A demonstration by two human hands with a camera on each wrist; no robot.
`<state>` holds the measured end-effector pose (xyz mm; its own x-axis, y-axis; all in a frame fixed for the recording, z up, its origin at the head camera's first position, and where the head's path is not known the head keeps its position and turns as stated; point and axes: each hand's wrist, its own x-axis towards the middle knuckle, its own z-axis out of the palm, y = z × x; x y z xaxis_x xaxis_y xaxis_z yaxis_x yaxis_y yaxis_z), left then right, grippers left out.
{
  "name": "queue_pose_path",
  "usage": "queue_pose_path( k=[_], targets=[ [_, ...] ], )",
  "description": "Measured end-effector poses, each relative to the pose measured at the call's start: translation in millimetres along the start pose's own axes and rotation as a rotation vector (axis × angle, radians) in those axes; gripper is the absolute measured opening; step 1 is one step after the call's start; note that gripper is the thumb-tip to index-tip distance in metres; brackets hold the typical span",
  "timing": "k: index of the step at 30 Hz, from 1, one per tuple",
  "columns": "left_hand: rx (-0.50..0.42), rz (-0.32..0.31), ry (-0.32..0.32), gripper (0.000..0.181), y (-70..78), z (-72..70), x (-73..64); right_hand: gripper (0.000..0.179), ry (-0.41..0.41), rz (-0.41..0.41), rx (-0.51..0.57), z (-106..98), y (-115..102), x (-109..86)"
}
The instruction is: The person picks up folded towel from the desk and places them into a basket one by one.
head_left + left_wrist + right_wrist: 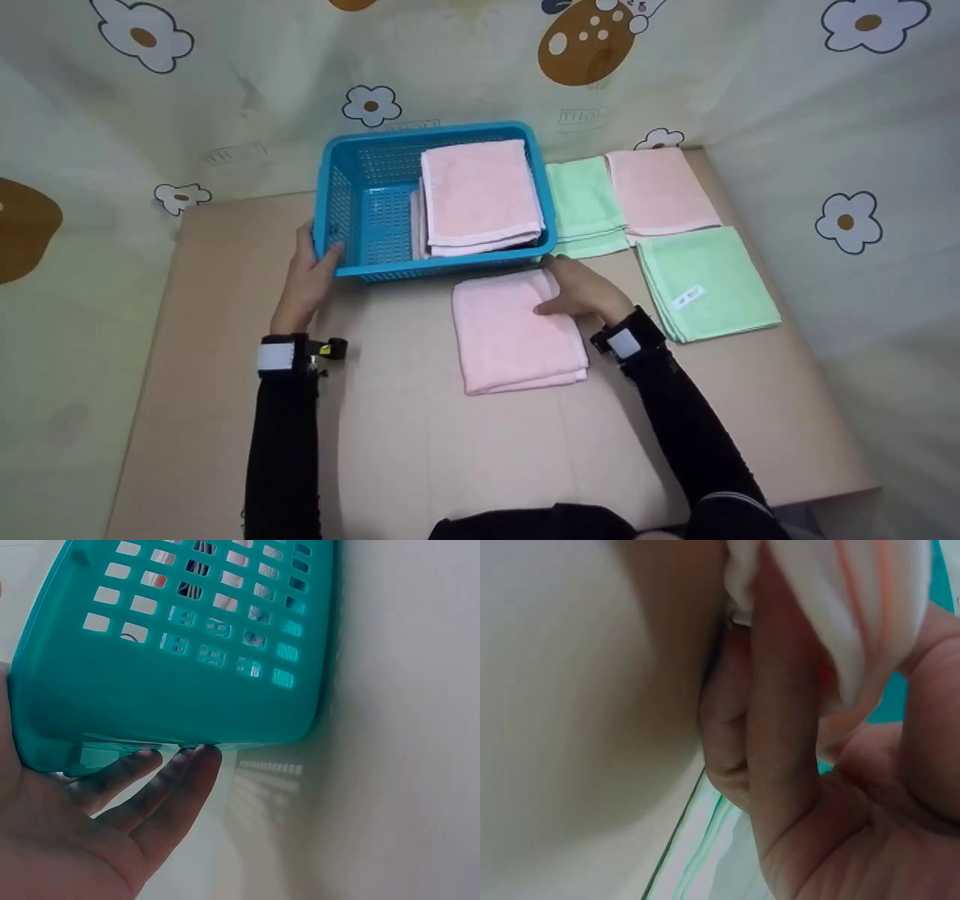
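Note:
My left hand (301, 285) grips the near left corner of a blue plastic basket (384, 217), thumb over the rim. In the left wrist view its fingers (180, 799) reach along the outside of the basket's perforated wall (165, 709). My right hand (585, 291) holds a folded pink towel (517, 341) by its far right corner, thumb on top. Seen from the right wrist, the fingers (784, 720) lie under the towel's layered edge (832, 607). Inside the basket, a stack topped by a folded pink towel (484, 195) fills the right side.
Right of the basket on the table (390, 420) lie a folded green towel (585, 196), a pink towel (660, 187) and a nearer green towel (709, 281) with a white label. A flower-printed curtain (277, 90) hangs behind the table and along both sides.

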<state>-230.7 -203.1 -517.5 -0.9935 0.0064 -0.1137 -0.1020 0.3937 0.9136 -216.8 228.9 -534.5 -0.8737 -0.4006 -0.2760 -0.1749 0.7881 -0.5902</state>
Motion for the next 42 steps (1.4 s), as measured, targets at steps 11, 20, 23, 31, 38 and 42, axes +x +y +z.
queue_pose_path(
  k=[11,20,23,31,38,42],
  targets=[
    [0.192,-0.061,0.063,0.095,-18.1,-13.2,-15.2,0.094,0.089,-0.02,0.061,15.8,-14.7,3.1],
    [0.237,-0.243,-0.554,0.05,-15.1,19.8,-32.4,0.097,0.134,-0.02,0.063,24.0,-20.9,2.6],
    [0.272,-0.207,-0.605,0.057,1.7,62.8,-35.5,0.096,0.135,-0.025,0.042,22.7,-20.4,1.9],
    [0.457,-0.036,-0.433,0.054,21.5,126.9,-51.9,0.102,0.144,0.12,-0.158,22.5,-28.9,-17.2],
    [0.387,0.012,-0.46,0.028,18.5,137.8,-55.7,0.099,0.021,0.063,-0.16,32.3,-40.5,-23.4],
    [0.338,0.008,-0.465,0.024,17.3,135.3,-53.8,0.096,0.002,0.001,-0.085,33.1,-41.2,-18.8]
  ],
)
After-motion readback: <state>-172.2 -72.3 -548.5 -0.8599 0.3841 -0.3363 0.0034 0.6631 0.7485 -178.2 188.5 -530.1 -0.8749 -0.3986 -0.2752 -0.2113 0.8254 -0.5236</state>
